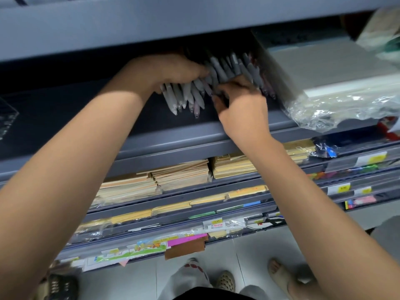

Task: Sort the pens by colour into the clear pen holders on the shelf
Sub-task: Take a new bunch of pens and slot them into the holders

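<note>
A thick bunch of grey-gripped pens [184,96] lies on the dark grey shelf [86,118], tips toward me. My left hand [173,70] curls over the bunch from the left and holds it. More grey pens [236,66] fan out behind, some with reddish barrels at the right. My right hand [240,102] reaches in from the right, fingers curled among these pens and pinching some. A clear pen holder [6,118] shows only as a faint edge at the far left of the shelf.
A clear plastic-wrapped pack of grey boards [324,83] lies on the shelf just right of the pens. An upper shelf [151,24] hangs low over the hands. Below are shelves of brown envelopes [179,174] and coloured paper. Other people's feet stand on the tiled floor.
</note>
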Tool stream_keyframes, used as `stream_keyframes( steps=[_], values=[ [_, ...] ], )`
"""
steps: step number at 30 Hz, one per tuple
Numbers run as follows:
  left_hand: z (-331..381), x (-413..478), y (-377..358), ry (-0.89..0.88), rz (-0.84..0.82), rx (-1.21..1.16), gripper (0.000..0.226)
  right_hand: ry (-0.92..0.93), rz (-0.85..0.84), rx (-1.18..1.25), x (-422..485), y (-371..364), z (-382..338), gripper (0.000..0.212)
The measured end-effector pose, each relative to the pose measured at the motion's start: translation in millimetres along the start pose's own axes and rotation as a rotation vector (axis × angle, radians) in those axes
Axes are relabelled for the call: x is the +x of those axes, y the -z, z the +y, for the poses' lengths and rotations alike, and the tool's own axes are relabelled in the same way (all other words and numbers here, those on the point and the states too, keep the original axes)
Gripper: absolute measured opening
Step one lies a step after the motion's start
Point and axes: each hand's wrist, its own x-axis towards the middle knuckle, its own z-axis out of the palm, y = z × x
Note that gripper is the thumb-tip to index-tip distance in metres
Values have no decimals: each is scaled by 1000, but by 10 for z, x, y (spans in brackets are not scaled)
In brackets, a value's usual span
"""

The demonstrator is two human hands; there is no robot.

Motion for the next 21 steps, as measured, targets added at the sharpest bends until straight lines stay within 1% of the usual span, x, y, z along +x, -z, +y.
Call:
stream_keyframes(
  steps=[2, 4, 6, 8, 12, 17, 19, 21],
  values=[
    [61, -66, 9, 21, -46, 40, 41, -18, -18, 10, 52, 8, -6, 24],
    [100, -91, 16, 33, -76, 53, 34, -28, -40, 30, 119, 14, -4, 21],
    [130, -122, 9, 52, -93, 69, 33, -38, -62, 11, 156, 8, 2, 20],
    [151, -125, -3, 68, -96, 73, 35, -44, -40, 1, 143, 1, 0, 21],
    [170, -126, -13, 87, -168, 102, 39, -47, -8, 100, 104, 19, 4, 23],
    [123, -94, -30, 64, -163, 93, 38, -60, 146, 257, 53, 52, -1, 22],
    [139, -61, -51, 69, -164, 110, 35, -87, 192, 355, 26, 72, -5, 21],
    [171, -45, -68, 74, -163, 113, 32, -142, 274, 446, -10, 105, -8, 21]
  ],
)
